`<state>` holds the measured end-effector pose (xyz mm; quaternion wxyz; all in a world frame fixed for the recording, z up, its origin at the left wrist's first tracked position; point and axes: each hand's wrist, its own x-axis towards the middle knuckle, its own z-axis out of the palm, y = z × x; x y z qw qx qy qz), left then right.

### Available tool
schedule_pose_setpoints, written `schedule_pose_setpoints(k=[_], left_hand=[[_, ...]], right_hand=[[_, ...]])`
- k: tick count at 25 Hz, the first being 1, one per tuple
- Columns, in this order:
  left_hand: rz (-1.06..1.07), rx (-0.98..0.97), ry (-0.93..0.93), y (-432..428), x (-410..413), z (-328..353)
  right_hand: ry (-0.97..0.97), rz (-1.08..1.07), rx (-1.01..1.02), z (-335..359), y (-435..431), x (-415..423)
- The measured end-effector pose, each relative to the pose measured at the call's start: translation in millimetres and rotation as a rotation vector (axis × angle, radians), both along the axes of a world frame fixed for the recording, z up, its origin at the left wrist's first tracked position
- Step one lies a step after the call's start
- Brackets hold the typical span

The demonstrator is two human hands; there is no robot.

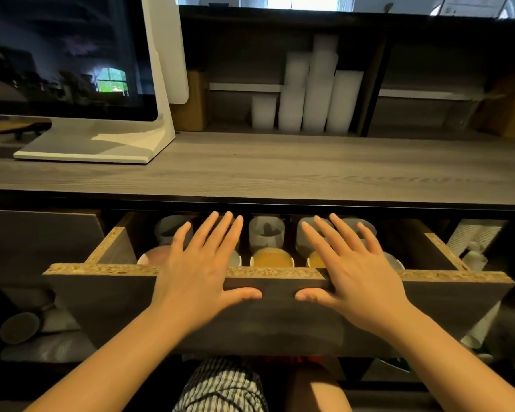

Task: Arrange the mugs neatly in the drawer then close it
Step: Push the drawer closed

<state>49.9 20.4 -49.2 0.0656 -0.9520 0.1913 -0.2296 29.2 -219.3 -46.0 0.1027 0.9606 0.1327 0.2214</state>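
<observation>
A dark wooden drawer [101, 295] stands partly open under the counter, its chipboard top edge showing. Several mugs sit inside in rows: a grey mug [266, 234] at the back middle, an orange-lined mug [271, 257] in front of it, a pink-lined mug [156, 255] at the left. My left hand [201, 269] and my right hand [350, 275] lie flat over the drawer's front panel, fingers spread above the mugs, thumbs pressed on the panel face. Neither hand holds anything. Both hands hide some of the mugs.
A grey wood counter [280, 168] runs above the drawer, with a white monitor [72, 69] at the left. Stacks of white cups [309, 96] stand on the back shelf. Paper cups [473, 242] lie right of the drawer, more cups [21, 327] lower left.
</observation>
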Motion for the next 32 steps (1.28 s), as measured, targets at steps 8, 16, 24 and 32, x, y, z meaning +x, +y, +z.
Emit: schedule_pose_setpoints(k=[8,16,24,32], left_hand=[[0.031,-0.002,0.091,-6.9,24.6,13.5],[0.052,-0.044,0.086,-15.2,69.7,16.8],[0.075,-0.164,-0.126,-31.0,88.1,-3.9],[0.133,-0.122,0.01,-34.5,76.9,7.5]], right_hand=[[-0.009,-0.025,0.01,1.5,-2.9,31.0],[-0.005,-0.064,0.063,4.0,-2.6,73.5],[-0.215,-0.127,0.186,-4.0,11.8,85.2],[-0.109,-0.171,0.17,2.3,17.3,76.8]])
